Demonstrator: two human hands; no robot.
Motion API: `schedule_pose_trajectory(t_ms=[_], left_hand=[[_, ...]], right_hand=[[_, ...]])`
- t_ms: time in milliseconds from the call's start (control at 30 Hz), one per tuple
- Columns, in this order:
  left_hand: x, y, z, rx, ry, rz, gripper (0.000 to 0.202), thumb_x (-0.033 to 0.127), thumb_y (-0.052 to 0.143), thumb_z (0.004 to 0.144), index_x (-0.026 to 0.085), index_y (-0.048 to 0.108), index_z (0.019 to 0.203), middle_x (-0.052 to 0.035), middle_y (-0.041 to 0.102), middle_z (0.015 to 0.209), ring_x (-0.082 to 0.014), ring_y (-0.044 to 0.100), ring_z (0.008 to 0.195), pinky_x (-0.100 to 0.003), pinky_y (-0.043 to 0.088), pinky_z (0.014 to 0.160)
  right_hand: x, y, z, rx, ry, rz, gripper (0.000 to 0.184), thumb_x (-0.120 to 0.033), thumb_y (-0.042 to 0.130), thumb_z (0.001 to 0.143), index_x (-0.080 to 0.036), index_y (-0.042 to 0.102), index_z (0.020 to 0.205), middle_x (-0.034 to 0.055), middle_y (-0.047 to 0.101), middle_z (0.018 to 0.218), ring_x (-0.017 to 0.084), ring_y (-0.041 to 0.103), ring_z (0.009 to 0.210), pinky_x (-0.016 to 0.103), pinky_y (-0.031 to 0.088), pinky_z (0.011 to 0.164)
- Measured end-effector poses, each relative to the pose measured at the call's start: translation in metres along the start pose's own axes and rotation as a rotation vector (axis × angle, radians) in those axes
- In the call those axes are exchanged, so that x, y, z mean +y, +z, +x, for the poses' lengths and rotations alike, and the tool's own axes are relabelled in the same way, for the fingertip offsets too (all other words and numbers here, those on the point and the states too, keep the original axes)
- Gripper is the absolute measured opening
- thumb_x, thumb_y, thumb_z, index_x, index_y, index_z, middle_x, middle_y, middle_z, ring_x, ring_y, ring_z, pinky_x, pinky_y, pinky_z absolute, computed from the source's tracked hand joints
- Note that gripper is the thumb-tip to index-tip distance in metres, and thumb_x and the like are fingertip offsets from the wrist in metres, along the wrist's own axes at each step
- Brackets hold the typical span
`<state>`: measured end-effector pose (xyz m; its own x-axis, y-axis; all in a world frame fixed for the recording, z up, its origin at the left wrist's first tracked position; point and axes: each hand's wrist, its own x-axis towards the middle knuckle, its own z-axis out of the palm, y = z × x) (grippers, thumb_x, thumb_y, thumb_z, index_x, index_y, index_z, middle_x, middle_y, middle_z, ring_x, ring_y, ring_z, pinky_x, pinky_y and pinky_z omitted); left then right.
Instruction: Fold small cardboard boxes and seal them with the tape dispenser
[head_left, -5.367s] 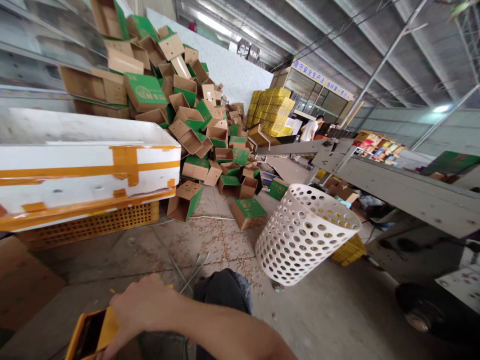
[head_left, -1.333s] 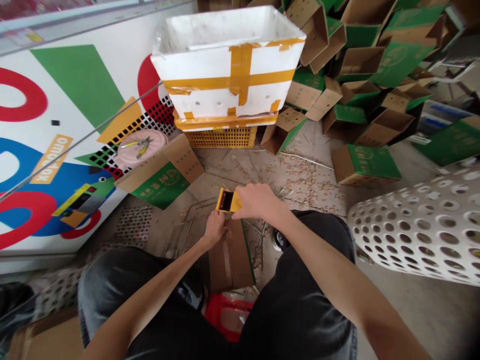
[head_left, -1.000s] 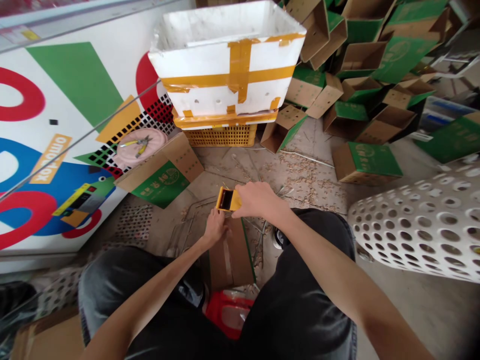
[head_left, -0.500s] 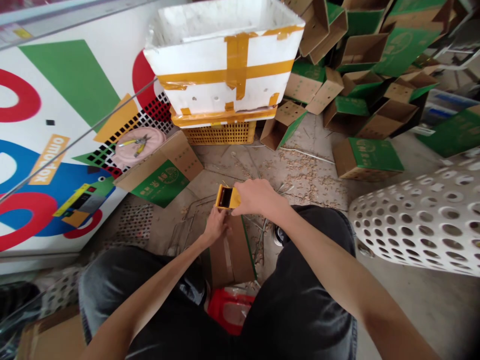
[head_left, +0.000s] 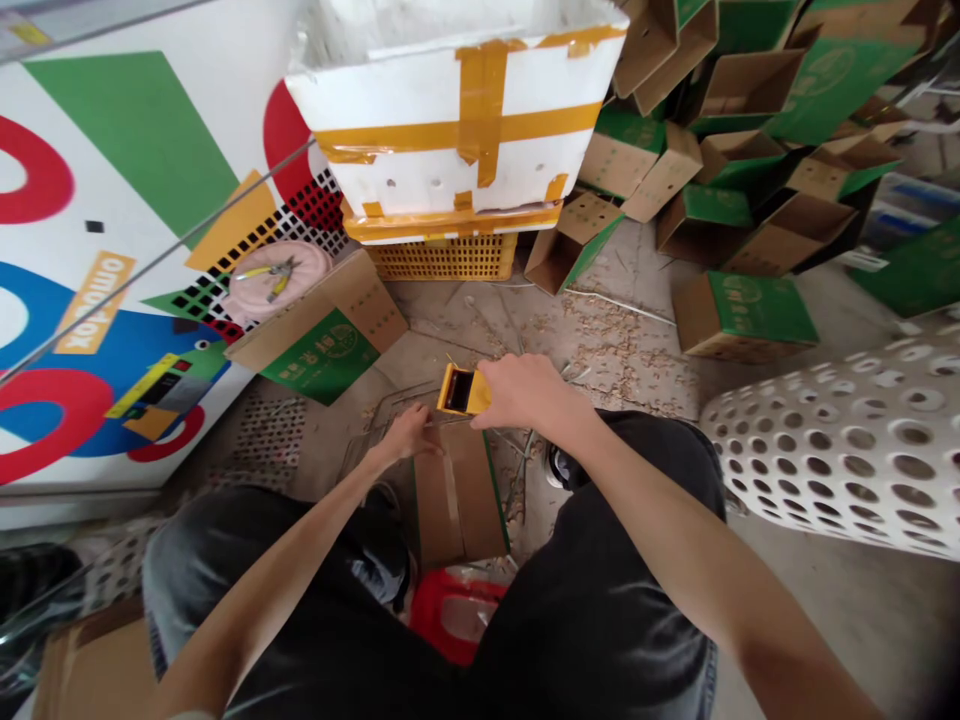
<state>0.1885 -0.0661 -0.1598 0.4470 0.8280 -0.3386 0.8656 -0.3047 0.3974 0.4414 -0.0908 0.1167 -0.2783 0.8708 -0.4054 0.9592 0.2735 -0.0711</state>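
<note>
In my right hand (head_left: 536, 395) is a small yellow box-shaped tool (head_left: 463, 389) with a dark rectangular opening facing up; its exact kind is unclear. The fingers close around its right side, above the far end of a brown cardboard carton (head_left: 454, 500) with green sides. The carton lies between my feet, a strip of clear tape along its top. My left hand (head_left: 409, 437) is at the carton's far left corner, apart from the yellow tool. Its thumb and fingers are spread, the thumb over the carton top; whether it touches anything thin is too small to tell.
Ahead stands a white foam box (head_left: 442, 130) with yellow tape, above a yellow crate (head_left: 442, 258). Pliers (head_left: 274, 275) lie on a pink round lid (head_left: 307, 260). Several open cartons (head_left: 750, 220) heap up at right, beside a white perforated basket (head_left: 847, 440). A red item (head_left: 442, 630) lies between my legs.
My left hand has come away from the yellow tool and moved left to the carton's corner. My right hand still grips the tool, slightly further right. The view has shifted a little.
</note>
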Motion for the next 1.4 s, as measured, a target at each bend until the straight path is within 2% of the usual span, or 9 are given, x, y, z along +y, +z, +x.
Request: schedule_pose_trajectory(t_ms=[167, 500, 767, 933, 1033, 1100, 1200, 1233, 1400], left_hand=[[0.016, 0.007, 0.001, -0.010, -0.039, 0.056, 0.060, 0.033, 0.100, 0.064, 0.019, 0.066, 0.112, -0.0129, 0.069, 0.125, -0.0327, 0.065, 0.121, -0.039, 0.052, 0.096], [0.027, 0.000, 0.003, -0.075, -0.065, 0.114, 0.055, 0.028, 0.097, 0.068, 0.015, 0.067, 0.112, -0.0174, 0.069, 0.126, -0.0361, 0.064, 0.124, -0.041, 0.053, 0.097], [0.051, -0.001, -0.014, -0.119, -0.045, 0.187, 0.107, 0.036, 0.104, 0.053, 0.013, 0.049, 0.141, -0.0261, 0.057, 0.143, -0.0459, 0.052, 0.141, -0.054, 0.045, 0.112], [0.063, 0.012, -0.026, -0.052, -0.049, 0.081, 0.103, 0.027, 0.097, 0.059, 0.018, 0.043, 0.146, -0.0208, 0.054, 0.145, -0.0406, 0.055, 0.138, -0.054, 0.039, 0.119], [0.071, 0.016, -0.034, 0.057, -0.107, 0.101, 0.103, 0.023, 0.097, 0.060, 0.019, 0.044, 0.149, -0.0213, 0.052, 0.150, -0.0397, 0.053, 0.142, -0.052, 0.041, 0.119], [0.075, 0.015, -0.041, 0.101, -0.174, 0.155, 0.082, 0.025, 0.093, 0.069, 0.017, 0.054, 0.141, -0.0226, 0.056, 0.146, -0.0397, 0.057, 0.138, -0.049, 0.048, 0.111], [0.078, 0.013, -0.052, -0.079, -0.219, 0.132, 0.026, 0.035, 0.079, 0.089, 0.019, 0.073, 0.108, -0.0159, 0.073, 0.115, -0.0342, 0.071, 0.118, -0.040, 0.055, 0.097], [0.077, 0.013, -0.055, -0.172, -0.226, 0.096, 0.019, 0.038, 0.077, 0.090, 0.020, 0.075, 0.097, -0.0127, 0.075, 0.103, -0.0316, 0.074, 0.109, -0.037, 0.056, 0.092], [0.062, 0.019, -0.061, -0.504, -0.276, -0.301, 0.035, 0.045, 0.079, 0.087, 0.018, 0.074, 0.066, -0.0039, 0.071, 0.064, -0.0172, 0.069, 0.067, -0.024, 0.051, 0.066]], right_hand=[[-0.001, -0.003, -0.003, 0.010, -0.003, 0.005, 0.059, -0.051, 0.077, 0.085, -0.014, 0.071, 0.130, 0.0190, 0.080, 0.116, 0.036, 0.076, 0.108, 0.039, 0.050, 0.081], [-0.005, -0.006, -0.001, -0.009, -0.033, -0.003, 0.059, -0.050, 0.076, 0.086, -0.013, 0.070, 0.131, 0.0195, 0.079, 0.117, 0.036, 0.076, 0.108, 0.040, 0.051, 0.081], [-0.004, 0.000, 0.003, -0.009, -0.023, -0.001, 0.061, -0.052, 0.077, 0.084, -0.013, 0.072, 0.130, 0.0197, 0.080, 0.113, 0.037, 0.076, 0.106, 0.040, 0.052, 0.082], [-0.003, 0.003, 0.005, 0.012, -0.036, 0.004, 0.060, -0.054, 0.076, 0.084, -0.014, 0.072, 0.130, 0.0193, 0.080, 0.112, 0.036, 0.076, 0.104, 0.040, 0.051, 0.082], [-0.003, 0.003, 0.006, 0.012, -0.033, 0.003, 0.062, -0.055, 0.076, 0.084, -0.015, 0.072, 0.130, 0.0188, 0.080, 0.111, 0.037, 0.076, 0.103, 0.041, 0.051, 0.082], [-0.003, 0.002, 0.005, 0.002, -0.026, 0.003, 0.062, -0.056, 0.077, 0.083, -0.015, 0.072, 0.131, 0.0184, 0.080, 0.111, 0.037, 0.076, 0.103, 0.041, 0.051, 0.081], [-0.002, 0.000, 0.004, -0.012, -0.020, 0.001, 0.062, -0.055, 0.077, 0.084, -0.015, 0.072, 0.131, 0.0190, 0.079, 0.113, 0.038, 0.075, 0.105, 0.042, 0.051, 0.081], [-0.002, 0.000, 0.004, -0.011, -0.021, -0.002, 0.061, -0.054, 0.077, 0.084, -0.015, 0.072, 0.131, 0.0193, 0.079, 0.114, 0.038, 0.075, 0.106, 0.042, 0.051, 0.081], [-0.001, 0.001, 0.003, -0.012, -0.018, -0.001, 0.063, -0.056, 0.077, 0.084, -0.015, 0.071, 0.132, 0.0195, 0.079, 0.115, 0.039, 0.075, 0.107, 0.042, 0.051, 0.080]])
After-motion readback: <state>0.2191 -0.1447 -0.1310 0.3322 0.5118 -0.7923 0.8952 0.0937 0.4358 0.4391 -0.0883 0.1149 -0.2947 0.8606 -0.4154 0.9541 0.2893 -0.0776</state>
